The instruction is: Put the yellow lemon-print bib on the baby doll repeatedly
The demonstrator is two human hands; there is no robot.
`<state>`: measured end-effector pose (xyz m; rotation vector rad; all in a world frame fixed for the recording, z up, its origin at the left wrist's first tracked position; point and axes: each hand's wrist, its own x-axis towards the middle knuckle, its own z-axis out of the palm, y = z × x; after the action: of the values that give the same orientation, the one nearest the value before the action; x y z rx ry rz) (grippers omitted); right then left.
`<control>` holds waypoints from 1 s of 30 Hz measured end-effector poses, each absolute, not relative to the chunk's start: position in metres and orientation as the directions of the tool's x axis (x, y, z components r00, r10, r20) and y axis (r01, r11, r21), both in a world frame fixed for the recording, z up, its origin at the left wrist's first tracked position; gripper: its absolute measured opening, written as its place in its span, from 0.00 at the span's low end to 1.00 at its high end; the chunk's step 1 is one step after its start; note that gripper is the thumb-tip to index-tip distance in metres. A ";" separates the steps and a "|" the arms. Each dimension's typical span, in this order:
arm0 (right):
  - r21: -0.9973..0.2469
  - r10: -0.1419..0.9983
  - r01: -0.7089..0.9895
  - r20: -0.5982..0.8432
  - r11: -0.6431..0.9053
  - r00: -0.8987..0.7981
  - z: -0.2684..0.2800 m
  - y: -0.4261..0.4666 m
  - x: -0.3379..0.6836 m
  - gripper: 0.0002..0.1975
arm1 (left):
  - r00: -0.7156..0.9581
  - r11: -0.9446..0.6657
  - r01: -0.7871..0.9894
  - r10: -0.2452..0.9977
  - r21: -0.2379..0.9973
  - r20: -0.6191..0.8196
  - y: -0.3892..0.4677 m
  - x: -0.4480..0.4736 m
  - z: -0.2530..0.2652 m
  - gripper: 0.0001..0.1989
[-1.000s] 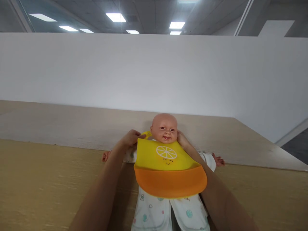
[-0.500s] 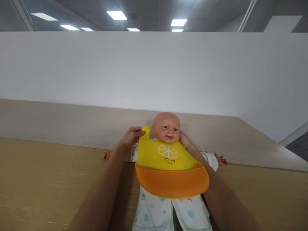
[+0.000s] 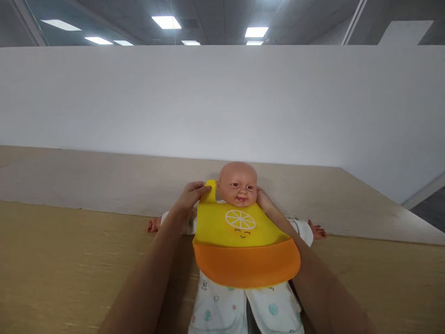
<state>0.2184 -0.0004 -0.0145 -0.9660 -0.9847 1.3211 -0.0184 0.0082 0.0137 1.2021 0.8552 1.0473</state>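
Observation:
A bald baby doll [image 3: 238, 178] in a white patterned outfit lies on its back, arms spread. A yellow silicone bib [image 3: 210, 222] with a lemon face and an orange catch pocket [image 3: 246, 264] covers its chest. My left hand [image 3: 192, 195] is closed, pinching the bib's neck strap between thumb and fingers beside the doll's head. On the other side, my right hand [image 3: 264, 200] reaches in against the doll's neck. Its fingertips are hidden behind the head, and the bib's other strap is out of sight there too.
The doll lies across a tan surface [image 3: 86, 269] and a paler strip [image 3: 86, 178] behind it. A white wall [image 3: 208, 102] rises at the back, with glass and ceiling lights above. The pale strip's edge slants down at the right.
The bib strap in my left hand stands slightly higher and more upright, its tip turned up. My right hand stays at the neck. The whole view has shifted slightly.

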 end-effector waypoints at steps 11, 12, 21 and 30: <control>-0.943 1.000 -0.332 0.002 -0.002 -0.010 -0.017 0.000 0.216 0.13 | 0.228 0.043 -0.478 0.971 0.877 0.076 0.008 -0.006 0.013 0.10; -0.944 1.000 -0.331 -0.010 -0.013 -0.010 -0.016 0.000 0.216 0.13 | 0.222 0.048 -0.465 0.973 0.884 0.063 0.008 -0.006 0.013 0.10; -0.965 0.998 -0.256 0.061 0.060 0.003 -0.021 0.005 0.219 0.15 | 0.144 -0.027 -0.038 0.989 0.999 0.032 0.007 0.003 0.015 0.15; -0.967 0.963 0.093 0.248 0.239 0.103 -0.013 0.006 0.218 0.15 | 0.109 -0.072 0.034 0.992 0.997 0.068 0.004 0.010 0.013 0.13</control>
<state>0.2184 0.0063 -0.0129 -1.1330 -1.2887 0.9058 0.0105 0.0036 0.0130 1.3381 1.1223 1.1615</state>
